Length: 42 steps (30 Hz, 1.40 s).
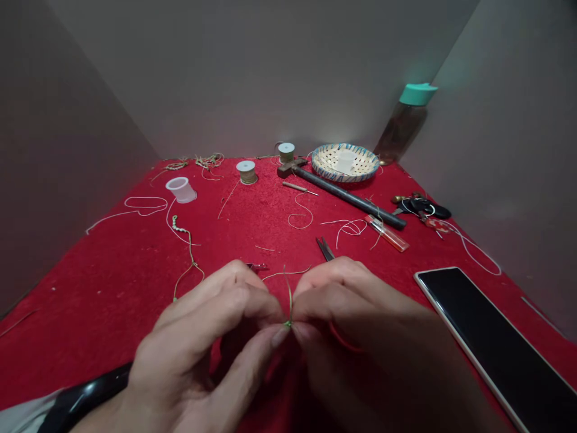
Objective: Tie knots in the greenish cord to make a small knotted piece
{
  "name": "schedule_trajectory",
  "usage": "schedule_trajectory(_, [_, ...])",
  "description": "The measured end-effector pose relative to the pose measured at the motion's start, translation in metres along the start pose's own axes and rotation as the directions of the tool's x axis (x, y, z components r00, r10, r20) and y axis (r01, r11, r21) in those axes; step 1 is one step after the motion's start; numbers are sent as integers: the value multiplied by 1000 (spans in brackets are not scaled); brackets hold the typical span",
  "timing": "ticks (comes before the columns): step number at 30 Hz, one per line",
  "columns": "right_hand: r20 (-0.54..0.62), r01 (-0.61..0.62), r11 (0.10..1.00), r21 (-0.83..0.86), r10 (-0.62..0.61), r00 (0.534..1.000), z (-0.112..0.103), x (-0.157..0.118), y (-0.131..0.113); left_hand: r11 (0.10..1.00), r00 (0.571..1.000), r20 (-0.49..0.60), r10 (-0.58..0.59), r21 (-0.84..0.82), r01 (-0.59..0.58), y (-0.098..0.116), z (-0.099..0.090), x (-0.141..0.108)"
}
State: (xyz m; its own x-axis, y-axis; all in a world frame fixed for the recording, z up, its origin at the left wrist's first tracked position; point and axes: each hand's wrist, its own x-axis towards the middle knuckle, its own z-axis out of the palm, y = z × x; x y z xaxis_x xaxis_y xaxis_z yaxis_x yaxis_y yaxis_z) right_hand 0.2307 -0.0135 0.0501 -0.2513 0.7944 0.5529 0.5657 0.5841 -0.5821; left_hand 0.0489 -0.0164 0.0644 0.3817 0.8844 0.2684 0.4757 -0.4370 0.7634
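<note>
My left hand (207, 337) and my right hand (360, 325) meet fingertip to fingertip low in the middle of the view, over a red cloth (112, 282). Both pinch a thin green-tan cord (288, 300) at a small knot between the thumbs. The cord's loose ends stick up and trail away to the right behind the fingers. A red loop shows under my right hand. Small snips (325, 248) lie just beyond my right hand's knuckles.
A dark phone (491, 337) lies at the right. Farther back are two thread spools (247, 172), a white cup (181, 189), a hammer (342, 192), a woven basket (345, 162), a lighter (387, 233), keys (421, 207) and a teal-capped bottle (406, 120). Cord scraps are scattered about.
</note>
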Motion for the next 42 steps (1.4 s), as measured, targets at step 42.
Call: schedule_trajectory(42, [-12, -164, 972, 168, 169, 986, -8, -1, -12, 994, 987, -158, 43, 111, -26, 13, 7, 11])
